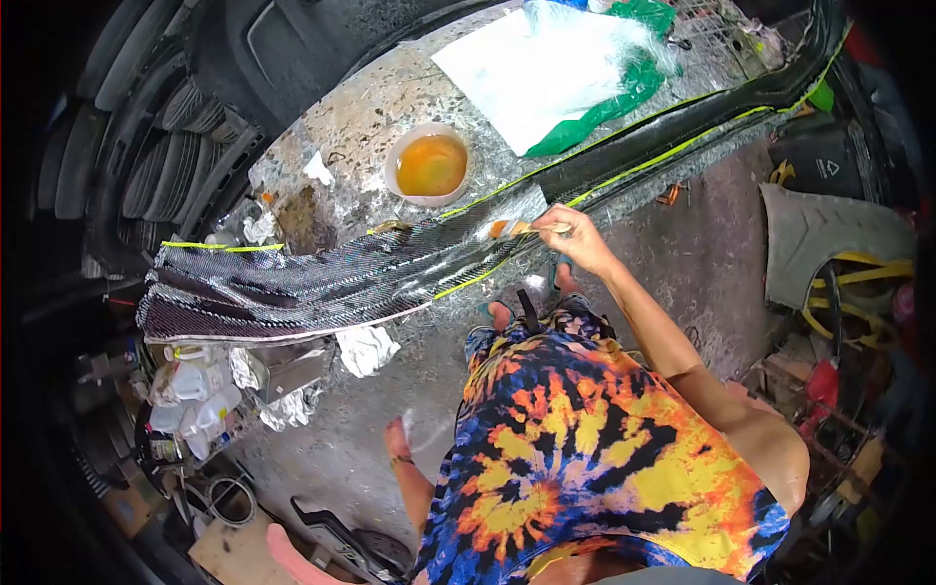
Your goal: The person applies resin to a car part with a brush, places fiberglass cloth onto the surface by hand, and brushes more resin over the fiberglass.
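Note:
My right hand [575,239] is closed around the wooden handle of a paintbrush [522,229]. The brush's bristles meet a small whitish patch [522,203] on a long curved panel [322,283]. Black-and-silver woven fabric covers the panel's left end, and yellow-green tape runs along its edges. Just behind the brush, a white bowl [392,174] holds amber liquid [431,166]. My left hand [397,437] hangs low beside my body, away from the panel; its fingers are too small to make out.
White sheet material [507,78] lies on green plastic [570,132] at the back of the stained worktable [341,127]. Crumpled paper [368,349] and plastic bottles [200,380] sit below left. A grey curved part [809,234] stands at right. Black panels [302,49] stand behind.

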The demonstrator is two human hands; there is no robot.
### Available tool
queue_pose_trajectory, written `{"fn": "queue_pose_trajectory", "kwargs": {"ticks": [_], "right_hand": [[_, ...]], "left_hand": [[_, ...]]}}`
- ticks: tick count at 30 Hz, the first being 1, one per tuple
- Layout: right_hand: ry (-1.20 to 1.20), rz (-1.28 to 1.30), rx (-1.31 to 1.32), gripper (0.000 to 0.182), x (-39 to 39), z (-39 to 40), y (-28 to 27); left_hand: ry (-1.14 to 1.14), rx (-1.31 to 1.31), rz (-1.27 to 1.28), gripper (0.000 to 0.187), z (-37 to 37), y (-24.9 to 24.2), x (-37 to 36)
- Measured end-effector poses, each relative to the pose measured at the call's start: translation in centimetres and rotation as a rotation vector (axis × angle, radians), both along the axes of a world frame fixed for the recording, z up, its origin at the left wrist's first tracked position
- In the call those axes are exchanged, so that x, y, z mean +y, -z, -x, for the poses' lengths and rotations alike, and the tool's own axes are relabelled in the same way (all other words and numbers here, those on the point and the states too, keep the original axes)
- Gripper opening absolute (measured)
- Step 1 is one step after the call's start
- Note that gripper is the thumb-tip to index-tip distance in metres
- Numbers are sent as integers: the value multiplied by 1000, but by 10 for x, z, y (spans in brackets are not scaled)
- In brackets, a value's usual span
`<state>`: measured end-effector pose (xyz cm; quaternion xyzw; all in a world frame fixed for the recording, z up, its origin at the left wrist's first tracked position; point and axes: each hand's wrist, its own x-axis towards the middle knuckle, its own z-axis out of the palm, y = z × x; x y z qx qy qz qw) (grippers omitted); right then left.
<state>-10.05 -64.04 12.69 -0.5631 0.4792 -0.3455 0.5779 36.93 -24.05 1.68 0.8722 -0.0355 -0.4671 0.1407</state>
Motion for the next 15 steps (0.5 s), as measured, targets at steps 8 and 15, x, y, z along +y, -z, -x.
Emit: {"fn": "queue_pose_trajectory", "kwargs": {"ticks": [8,15], "right_hand": [[143,330,393,16,33,-26,-36],[-16,452,634,19,50,-89,-38]], "left_hand": [[2,-114,97,20,-42,-12,-48],[71,10,1,22,-31,35,14]]}}
